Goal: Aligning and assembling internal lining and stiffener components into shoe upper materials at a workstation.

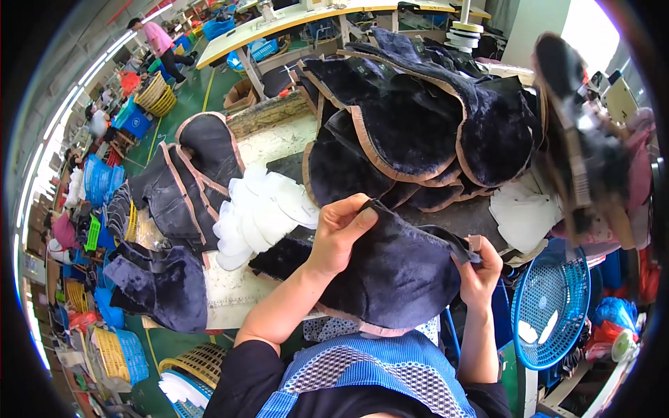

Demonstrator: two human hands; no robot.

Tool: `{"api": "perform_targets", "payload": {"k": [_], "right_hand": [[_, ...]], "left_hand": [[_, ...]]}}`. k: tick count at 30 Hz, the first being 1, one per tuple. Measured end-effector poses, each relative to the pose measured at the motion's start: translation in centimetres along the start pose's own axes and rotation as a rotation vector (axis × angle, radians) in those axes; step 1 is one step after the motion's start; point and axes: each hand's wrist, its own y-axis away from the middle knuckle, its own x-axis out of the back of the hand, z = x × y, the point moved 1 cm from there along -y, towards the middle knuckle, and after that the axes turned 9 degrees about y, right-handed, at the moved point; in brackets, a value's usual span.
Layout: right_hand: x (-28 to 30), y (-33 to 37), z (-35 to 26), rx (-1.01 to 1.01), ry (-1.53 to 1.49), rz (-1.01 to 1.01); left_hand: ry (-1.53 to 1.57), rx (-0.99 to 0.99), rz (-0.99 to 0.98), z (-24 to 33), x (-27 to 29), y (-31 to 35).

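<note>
Fuzzy piece: a dark blue furry cloth piece (397,272) with a thin tan edge. It is stretched between the two hands, just over the person's blue checked apron (376,369).
Left hand: the left hand (341,233) is curled shut on the top edge of the fuzzy piece. The thumb and fingers pinch the cloth there.
Right hand: the right hand (481,272) is closed on the other corner of the same piece. It pinches a small tan tab at the end.
Where the piece is: it hangs down between the hands, in front of the table edge.
White shapes: a fan of thin white cut-outs (261,209) lies just beside the left hand, on its outer side.
More white shapes: another small stack of white pieces (523,212) lies just above the right hand.
Big pile: many more dark furry pieces with tan edges (418,118) are heaped up past both hands, farther away on the table.
Side pile: a second heap of dark pieces (181,188) lies beyond the white shapes, far out from the left hand.
Table: a worn work table (237,285) sits under all the piles.
Blue basket: a round blue mesh basket (550,306) stands close to the right hand, on its outer side.
Yellow basket: a yellow woven basket (202,362) sits low down, under the left arm.
Far away: a person in a pink top (159,38) stands well off, past the side pile.
</note>
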Motion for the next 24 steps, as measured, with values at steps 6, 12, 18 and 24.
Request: {"api": "perform_targets", "payload": {"k": [6,12,18,24], "right_hand": [[-1.5,-0.2,0.0,-0.076,-0.325,-0.054],[-2.8,-1.2,-2.3,0.016,-0.075,-0.048],[-4.3,-2.9,-2.6,-0.116,-0.368,-0.004],[-1.7,-8.7,-11.1,0.106,-0.315,0.092]], "left_hand": [[0.238,-0.088,-0.004,-0.4,-0.3,0.7],[0.036,-0.140,0.354,-0.3,-1.5,-0.6],[0.067,0.009,0.479,0.2,-1.9,-2.6],[-0.695,-0.429,0.313,6.9,-1.0,-4.5]]}}
